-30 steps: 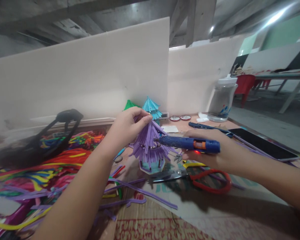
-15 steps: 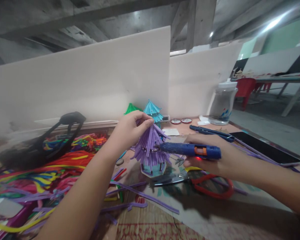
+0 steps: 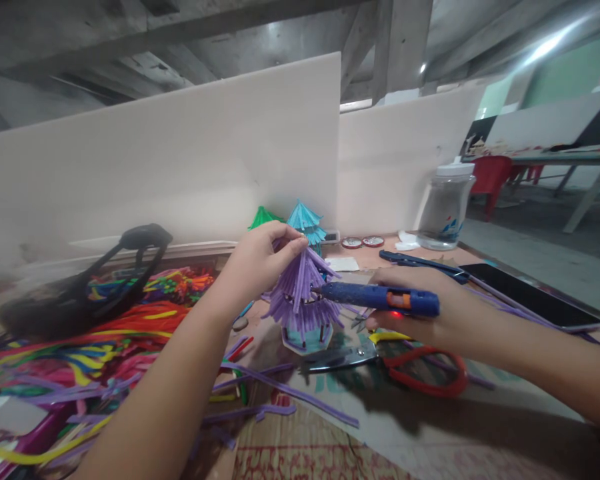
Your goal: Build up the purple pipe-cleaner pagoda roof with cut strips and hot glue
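A small pagoda model (image 3: 300, 313) stands upright in the middle, its two-tier roof covered in purple pipe cleaners over an octagonal base. At its peak, my left hand (image 3: 267, 257) pinches the top of the roof between thumb and fingers. My right hand (image 3: 420, 293) is wrapped round a blue glue gun (image 3: 375, 297) with a lit red light. The gun's nozzle points left, at or very near the upper roof's purple strands; whether it touches them I cannot tell. Below the gun lie red-handled scissors (image 3: 425, 373), blades toward the pagoda's base.
Loose pipe cleaners (image 3: 145, 320) in many colours heap up on the left beside a black strapped object (image 3: 135, 253). Green (image 3: 265, 217) and light-blue (image 3: 305, 217) model roofs stand behind. On the right are a phone (image 3: 530, 297), a dark-blue long tool (image 3: 420, 265) and a clear bottle (image 3: 445, 207).
The glue gun and my right hand have shifted very slightly, with the nozzle a touch higher. My left hand keeps its pinch on the roof's peak.
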The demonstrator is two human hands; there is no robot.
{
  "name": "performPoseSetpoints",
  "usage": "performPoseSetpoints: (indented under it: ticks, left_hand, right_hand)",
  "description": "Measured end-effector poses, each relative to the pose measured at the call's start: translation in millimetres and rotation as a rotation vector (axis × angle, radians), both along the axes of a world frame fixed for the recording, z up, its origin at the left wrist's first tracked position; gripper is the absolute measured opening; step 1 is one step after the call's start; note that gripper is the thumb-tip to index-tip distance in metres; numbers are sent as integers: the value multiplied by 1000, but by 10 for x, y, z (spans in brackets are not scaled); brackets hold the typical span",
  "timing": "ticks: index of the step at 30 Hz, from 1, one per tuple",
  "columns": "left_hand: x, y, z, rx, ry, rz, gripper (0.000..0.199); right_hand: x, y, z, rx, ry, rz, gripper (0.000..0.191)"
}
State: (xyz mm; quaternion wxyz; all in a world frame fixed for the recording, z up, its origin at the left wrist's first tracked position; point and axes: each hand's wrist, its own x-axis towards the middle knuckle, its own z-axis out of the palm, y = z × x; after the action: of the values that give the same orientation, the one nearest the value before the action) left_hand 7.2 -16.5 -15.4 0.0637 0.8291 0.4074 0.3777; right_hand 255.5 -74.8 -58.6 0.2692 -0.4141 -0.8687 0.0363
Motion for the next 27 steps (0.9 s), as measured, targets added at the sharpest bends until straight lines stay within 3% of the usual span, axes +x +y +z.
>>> performPoseSetpoints:
  ticks: [6, 27]
  left_hand:
    - [-2, -7, -2, 15, 8, 7, 23]
    - [-2, -14, 2, 20, 14, 8, 24]
  right_hand:
    - [-26, -36, -19, 161, -49, -8, 34]
    - [-12, -51, -1, 213, -39, -13, 31]
